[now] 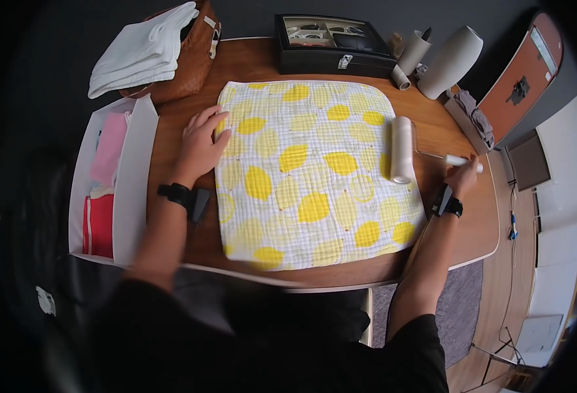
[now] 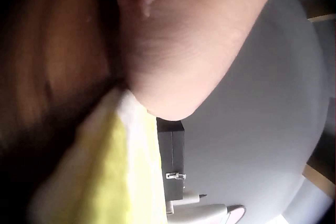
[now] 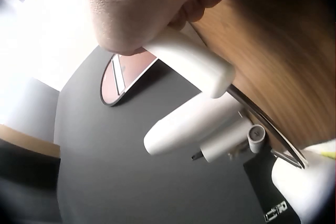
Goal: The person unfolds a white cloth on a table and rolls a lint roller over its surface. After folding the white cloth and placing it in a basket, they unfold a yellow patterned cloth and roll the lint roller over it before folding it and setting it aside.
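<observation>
A white cloth with yellow lemon prints (image 1: 301,187) lies spread flat on the wooden table. My left hand (image 1: 200,143) rests at its left edge, fingertips on the border; in the left wrist view, the base of that hand (image 2: 178,61) is close beside the yellow-and-white fabric (image 2: 126,166). On the far side, my right hand (image 1: 461,178) grips the white handle of a lint roller (image 1: 402,149), whose cylinder lies over the cloth's right part. Fingers curl round the handle (image 3: 191,61) in the right wrist view, with a bent metal rod running from it to the roll.
A white box (image 1: 143,157) with folded pink and red cloths stands left. Behind are a brown basket (image 1: 193,69) bearing white cloths, a black glasses case (image 1: 334,62), a pale vase (image 1: 451,62), a small box of grey cloth (image 1: 470,124) and a leaning brown-framed board (image 1: 531,72).
</observation>
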`<move>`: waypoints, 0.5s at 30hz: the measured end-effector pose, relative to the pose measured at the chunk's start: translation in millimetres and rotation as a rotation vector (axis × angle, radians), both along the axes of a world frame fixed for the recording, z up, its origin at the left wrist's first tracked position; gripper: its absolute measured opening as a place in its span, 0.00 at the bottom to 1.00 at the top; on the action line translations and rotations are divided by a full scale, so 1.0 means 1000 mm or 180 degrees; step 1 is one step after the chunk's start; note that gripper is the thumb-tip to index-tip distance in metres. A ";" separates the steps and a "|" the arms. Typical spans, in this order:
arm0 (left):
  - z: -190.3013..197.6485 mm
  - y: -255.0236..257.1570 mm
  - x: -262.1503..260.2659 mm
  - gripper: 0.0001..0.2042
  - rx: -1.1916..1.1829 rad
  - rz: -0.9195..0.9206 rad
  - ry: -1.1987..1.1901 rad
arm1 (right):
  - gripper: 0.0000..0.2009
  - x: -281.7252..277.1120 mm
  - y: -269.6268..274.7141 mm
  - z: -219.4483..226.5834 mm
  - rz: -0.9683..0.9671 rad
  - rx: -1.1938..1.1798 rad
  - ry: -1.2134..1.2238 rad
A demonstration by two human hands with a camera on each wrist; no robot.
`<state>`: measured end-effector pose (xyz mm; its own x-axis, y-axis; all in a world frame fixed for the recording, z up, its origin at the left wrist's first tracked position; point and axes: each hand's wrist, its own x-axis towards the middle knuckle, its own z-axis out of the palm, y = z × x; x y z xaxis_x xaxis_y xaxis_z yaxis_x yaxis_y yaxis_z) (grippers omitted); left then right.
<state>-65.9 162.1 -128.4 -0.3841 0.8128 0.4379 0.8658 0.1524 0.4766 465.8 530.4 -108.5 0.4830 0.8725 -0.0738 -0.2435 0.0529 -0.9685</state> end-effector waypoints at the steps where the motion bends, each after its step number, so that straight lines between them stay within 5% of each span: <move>1: 0.000 -0.001 -0.003 0.23 -0.0179 0.0054 0.0016 | 0.19 -0.013 -0.005 0.003 0.0306 0.0099 -0.0103; 7: -0.003 -0.003 -0.010 0.33 -0.1132 0.0711 0.0595 | 0.14 -0.127 -0.084 0.037 0.2902 0.0475 -0.0571; 10: -0.002 -0.007 -0.016 0.35 -0.1418 0.1012 0.0586 | 0.13 -0.179 -0.152 0.061 0.3757 -0.0052 -0.0639; 15: -0.001 -0.005 -0.017 0.36 -0.1726 0.1104 0.0362 | 0.11 -0.198 -0.155 0.042 0.3734 -0.0170 -0.0370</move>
